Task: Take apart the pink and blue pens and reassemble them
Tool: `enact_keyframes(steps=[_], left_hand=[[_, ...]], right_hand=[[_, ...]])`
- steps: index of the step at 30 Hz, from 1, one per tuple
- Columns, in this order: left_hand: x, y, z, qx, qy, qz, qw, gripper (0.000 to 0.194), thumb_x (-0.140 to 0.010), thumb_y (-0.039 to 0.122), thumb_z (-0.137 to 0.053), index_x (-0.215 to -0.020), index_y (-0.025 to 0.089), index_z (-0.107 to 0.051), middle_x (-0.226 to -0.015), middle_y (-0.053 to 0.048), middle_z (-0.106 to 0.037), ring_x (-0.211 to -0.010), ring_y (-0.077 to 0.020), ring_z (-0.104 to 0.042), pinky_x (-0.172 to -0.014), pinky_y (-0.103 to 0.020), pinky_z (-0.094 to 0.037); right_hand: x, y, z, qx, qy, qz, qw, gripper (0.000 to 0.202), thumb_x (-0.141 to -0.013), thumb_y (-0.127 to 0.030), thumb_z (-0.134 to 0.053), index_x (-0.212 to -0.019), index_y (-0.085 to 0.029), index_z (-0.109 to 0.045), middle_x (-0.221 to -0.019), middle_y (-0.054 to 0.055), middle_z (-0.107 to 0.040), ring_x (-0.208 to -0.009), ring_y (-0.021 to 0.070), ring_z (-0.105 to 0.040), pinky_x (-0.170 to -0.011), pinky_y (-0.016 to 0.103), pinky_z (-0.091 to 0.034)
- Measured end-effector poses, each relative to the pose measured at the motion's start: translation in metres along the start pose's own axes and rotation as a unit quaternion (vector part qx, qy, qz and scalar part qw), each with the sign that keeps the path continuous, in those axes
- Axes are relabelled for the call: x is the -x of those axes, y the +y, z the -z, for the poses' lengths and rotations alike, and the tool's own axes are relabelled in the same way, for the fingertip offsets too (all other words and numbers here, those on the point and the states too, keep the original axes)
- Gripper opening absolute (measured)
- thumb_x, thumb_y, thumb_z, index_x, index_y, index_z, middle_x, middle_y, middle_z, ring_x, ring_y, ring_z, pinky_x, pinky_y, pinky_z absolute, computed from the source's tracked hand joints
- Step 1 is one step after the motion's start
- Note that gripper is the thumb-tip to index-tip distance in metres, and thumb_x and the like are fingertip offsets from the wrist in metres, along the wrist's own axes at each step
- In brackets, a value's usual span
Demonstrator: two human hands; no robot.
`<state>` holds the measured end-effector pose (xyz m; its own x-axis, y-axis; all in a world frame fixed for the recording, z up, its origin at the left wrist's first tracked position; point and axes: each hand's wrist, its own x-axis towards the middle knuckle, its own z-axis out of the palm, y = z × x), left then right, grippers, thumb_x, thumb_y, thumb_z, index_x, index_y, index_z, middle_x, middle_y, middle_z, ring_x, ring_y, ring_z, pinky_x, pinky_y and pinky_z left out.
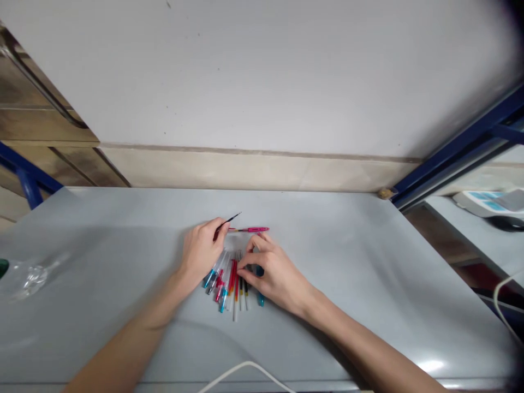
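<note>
My left hand (pixel 200 246) is closed on a dark pen refill (pixel 233 217), whose thin tip points up and to the right. Thumb and forefinger of my right hand (pixel 278 270) pinch at a red pen refill (pixel 236 278) in the pile; their exact contact is hard to make out. Dark refills (pixel 241 284) lie beside the red ones. To the left of these are clear pen barrels (pixel 212 277) with blue, grey and pink ends. A pink pen part (pixel 257 230) lies above my right hand. Blue pen parts (pixel 261 298) are partly covered by that hand.
The pens lie on a grey table (pixel 123 273) against a wall (pixel 262 82). A crumpled clear plastic item (pixel 33 281) is at the left. A white cable (pixel 248 363) crosses the front edge. Blue metal frame bars (pixel 458 134) stand at both sides.
</note>
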<state>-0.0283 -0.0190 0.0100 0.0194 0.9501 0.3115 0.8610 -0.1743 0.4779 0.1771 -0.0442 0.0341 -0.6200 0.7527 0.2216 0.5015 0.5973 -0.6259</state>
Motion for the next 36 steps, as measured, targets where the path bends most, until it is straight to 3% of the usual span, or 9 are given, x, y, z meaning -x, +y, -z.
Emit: enact_keyframes(steps=[4, 13, 23, 28, 36], left_hand=[[0.000, 0.000, 0.000, 0.011, 0.004, 0.000, 1.000, 0.030, -0.103, 0.037, -0.048, -0.084, 0.023, -0.067, -0.071, 0.000, -0.070, -0.060, -0.0160, -0.058, -0.058, -0.027, -0.032], [0.001, -0.001, -0.002, 0.016, 0.031, -0.032, 0.999, 0.029, -0.103, 0.034, -0.047, -0.085, 0.021, -0.066, -0.078, -0.003, -0.069, -0.068, -0.0175, -0.061, -0.061, -0.028, -0.035], [0.002, 0.002, -0.001, 0.021, 0.009, -0.047, 0.999, 0.028, -0.104, 0.034, -0.046, -0.090, 0.022, -0.067, -0.086, -0.003, -0.073, -0.077, -0.0182, -0.065, -0.065, -0.028, -0.037], [0.002, 0.003, 0.001, 0.024, 0.009, -0.045, 0.999, 0.029, -0.104, 0.035, -0.046, -0.088, 0.022, -0.068, -0.081, -0.002, -0.072, -0.072, -0.0175, -0.064, -0.063, -0.027, -0.036], [0.002, 0.008, 0.003, 0.008, -0.022, -0.022, 0.999, 0.031, -0.103, 0.036, -0.046, -0.088, 0.022, -0.068, -0.080, -0.002, -0.072, -0.069, -0.0171, -0.061, -0.062, -0.028, -0.032]], right_hand=[[-0.001, 0.011, 0.002, 0.009, 0.028, -0.032, 0.999, 0.012, -0.088, -0.011, -0.073, -0.089, -0.023, -0.076, -0.096, 0.006, -0.061, -0.102, 0.0245, -0.052, -0.088, 0.039, -0.047], [0.000, 0.015, 0.000, 0.035, 0.001, -0.058, 0.998, 0.010, -0.080, -0.019, -0.084, -0.087, -0.022, -0.077, -0.090, 0.006, -0.062, -0.098, 0.0258, -0.054, -0.087, 0.040, -0.047], [-0.001, 0.010, 0.001, 0.050, 0.021, -0.050, 0.997, 0.010, -0.083, -0.013, -0.080, -0.082, -0.020, -0.074, -0.086, 0.004, -0.061, -0.095, 0.0235, -0.053, -0.086, 0.037, -0.047], [0.000, 0.008, 0.002, 0.030, 0.051, -0.068, 0.996, 0.006, -0.086, -0.016, -0.078, -0.085, -0.021, -0.075, -0.089, 0.006, -0.062, -0.096, 0.0242, -0.052, -0.081, 0.036, -0.047], [-0.001, 0.012, -0.005, 0.011, 0.026, -0.083, 0.996, 0.012, -0.080, -0.013, -0.083, -0.081, -0.021, -0.075, -0.087, 0.004, -0.063, -0.098, 0.0241, -0.053, -0.086, 0.036, -0.045]])
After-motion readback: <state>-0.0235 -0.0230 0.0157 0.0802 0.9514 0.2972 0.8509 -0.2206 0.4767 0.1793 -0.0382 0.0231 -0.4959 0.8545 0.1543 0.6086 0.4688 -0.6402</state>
